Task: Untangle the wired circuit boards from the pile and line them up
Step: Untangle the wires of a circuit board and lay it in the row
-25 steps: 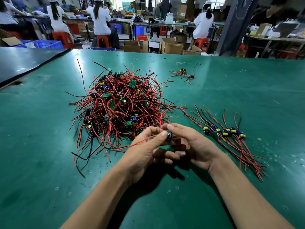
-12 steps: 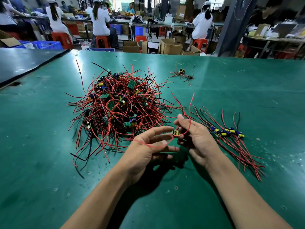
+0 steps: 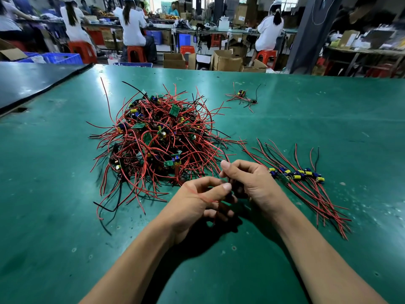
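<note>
Held board: hidden in the gap between the two hands, so its facing cannot be told. It sits in front of the pile [image 3: 157, 139], near its closest edge.
Left hand [image 3: 195, 202]: fingers curled, thumb pressed in toward the right hand. The held board's red lead [image 3: 198, 195] runs across the back of this hand and into its grip.
Right hand [image 3: 252, 185]: fingers curled round something dark in the gap, probably the board. Its forefinger is raised clear.
Lined-up row [image 3: 295, 174]: lies to the right of the hands, on the green mat [image 3: 65, 194]. The boards sit side by side in a line running left to right. The row's left end is just beside the right knuckles.
Long axis: the row's wires fan from far-left to near-right, so the held board's leads should follow that slant.
Nearer hand: the right one, which looks best placed to carry the board across to the row.
Stray board [image 3: 241, 94]: lies alone, well beyond the hands and apart from both the pile and the row.
Change, half a second: a red loop that stood above the right hand is gone. The board's yellow part, then showing at the right fingertips, is now covered. The left fingers, then spread, have closed in.
Change, pile and row: both unmoved.
</note>
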Available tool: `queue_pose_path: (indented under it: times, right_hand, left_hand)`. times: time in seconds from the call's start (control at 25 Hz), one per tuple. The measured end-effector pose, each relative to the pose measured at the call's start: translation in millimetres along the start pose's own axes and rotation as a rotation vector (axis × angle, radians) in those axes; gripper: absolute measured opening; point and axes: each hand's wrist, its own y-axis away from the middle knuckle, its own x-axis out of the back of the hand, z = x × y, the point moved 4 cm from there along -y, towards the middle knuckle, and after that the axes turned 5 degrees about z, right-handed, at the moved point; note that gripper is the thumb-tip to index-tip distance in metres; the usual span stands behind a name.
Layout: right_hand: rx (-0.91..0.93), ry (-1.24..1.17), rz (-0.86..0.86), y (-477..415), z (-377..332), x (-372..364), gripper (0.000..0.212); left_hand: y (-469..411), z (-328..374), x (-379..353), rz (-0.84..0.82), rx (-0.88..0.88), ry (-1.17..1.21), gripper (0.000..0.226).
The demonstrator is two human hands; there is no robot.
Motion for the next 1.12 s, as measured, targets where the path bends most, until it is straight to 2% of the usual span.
queue_pose_path:
  times: [0.16,0.4,0.48,0.6,0.68,0.76,0.92,1.12]
  right_hand:
    - [-0.098,-0.075,0.106,-2.5,1.0,1.9,0.031]
    - [-0.085,-0.135,0.242,-5.2,0.1,6.5,0.027]
    - [-0.059,-0.144,0.219,-4.9,-1.9,6.7,0.03]
    - [-0.083,-0.138,0.058,-0.3,-3.3,3.3,0.039]
    - [-0.128,-0.085,-0.065,4.9,-0.1,-1.3,0.035]
    - [-0.105,0.008,-0.108,8.1,1.2,-3.4,0.028]
    - [-0.065,0.039,-0.079,7.1,-0.2,-3.7,0.02]
    - [-0.09,0.09,0.052,4.1,2.8,2.0,0.014]
  left_hand:
    - [-0.3,-0.5,0.9,0.005,0.012,0.057,0.017]
    - [-2.0,1.3,1.4,0.108,-0.005,0.077,0.006]
    - [-2.1,1.6,2.3,0.136,-0.013,0.078,0.004]
    - [-2.1,1.0,2.6,0.159,-0.035,0.038,0.006]
    - [-1.5,0.3,1.7,0.162,-0.058,-0.015,0.007]
    - [-0.8,-0.7,0.4,0.156,-0.062,-0.056,0.012]
    - [-2.4,0.6,0.4,0.206,-0.042,-0.043,0.013]
    - [-1.5,-0.5,2.9,0.288,-0.069,-0.001,0.01]
